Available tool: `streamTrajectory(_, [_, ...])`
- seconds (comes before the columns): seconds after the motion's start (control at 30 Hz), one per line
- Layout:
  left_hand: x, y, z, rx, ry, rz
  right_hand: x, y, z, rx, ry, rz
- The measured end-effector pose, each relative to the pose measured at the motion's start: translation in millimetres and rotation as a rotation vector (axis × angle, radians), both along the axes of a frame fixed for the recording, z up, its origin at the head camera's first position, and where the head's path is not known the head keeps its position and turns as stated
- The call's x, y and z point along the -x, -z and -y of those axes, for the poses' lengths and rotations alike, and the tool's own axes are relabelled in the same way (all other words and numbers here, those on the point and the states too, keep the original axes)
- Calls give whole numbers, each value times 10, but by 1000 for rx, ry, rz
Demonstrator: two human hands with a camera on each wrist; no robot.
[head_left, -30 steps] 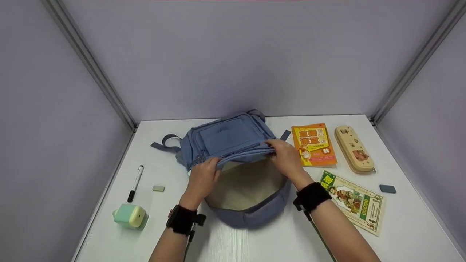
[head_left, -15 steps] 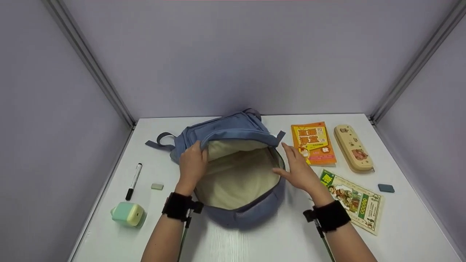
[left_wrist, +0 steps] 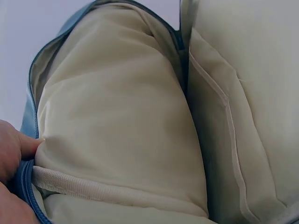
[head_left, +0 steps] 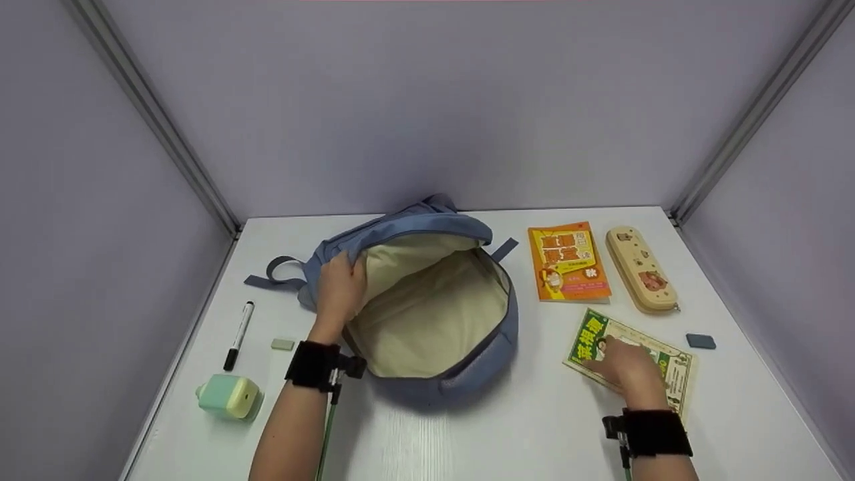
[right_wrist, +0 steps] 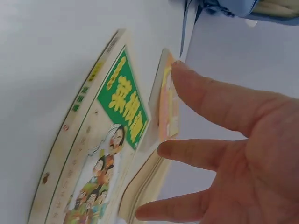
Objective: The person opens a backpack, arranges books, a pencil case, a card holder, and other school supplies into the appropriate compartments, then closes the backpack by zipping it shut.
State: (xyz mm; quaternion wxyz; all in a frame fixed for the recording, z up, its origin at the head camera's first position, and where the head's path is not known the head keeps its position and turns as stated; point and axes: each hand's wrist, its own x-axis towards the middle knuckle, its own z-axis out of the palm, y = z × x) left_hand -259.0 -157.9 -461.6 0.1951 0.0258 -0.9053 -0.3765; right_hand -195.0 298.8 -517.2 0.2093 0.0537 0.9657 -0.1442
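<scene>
A blue backpack (head_left: 487, 364) lies unzipped on the table, its cream lining (head_left: 427, 321) visible. My left hand (head_left: 340, 287) pinches the edge of its raised flap; in the left wrist view, the thumb (left_wrist: 29, 145) presses against the lining near the zip. Over at the right, my right hand (head_left: 631, 367) hovers above a cream book (head_left: 588, 334) with a green title block. The right wrist view has the thumb (right_wrist: 210, 100) and fingers (right_wrist: 196, 154) spread apart, off the book's cover (right_wrist: 119, 102).
Behind the cream book lie an orange book (head_left: 571, 264) and a beige pencil case (head_left: 641, 270). A dark blue eraser (head_left: 701, 341) sits at far right. Left of the backpack are a marker (head_left: 239, 336), a pale eraser (head_left: 282, 344) and a green-yellow pencil sharpener (head_left: 229, 396).
My right hand has let go of the flap and moved right, over the cream book. The left hand has folded the flap back, so the backpack gapes wider.
</scene>
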Motion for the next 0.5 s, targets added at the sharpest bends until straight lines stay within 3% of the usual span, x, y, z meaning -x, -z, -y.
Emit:
streamTrajectory(0.23, [-332, -31, -216, -2, -77, 13, -48, 237, -119, 44, -95, 44])
streamTrajectory(0.37, [-554, -60, -394, 8, -131, 19, -81, 318, -33, -52, -146, -10])
streamTrajectory(0.5, [-800, -14, -598, 22, -176, 18, -124, 387, -25, -118, -240, -106])
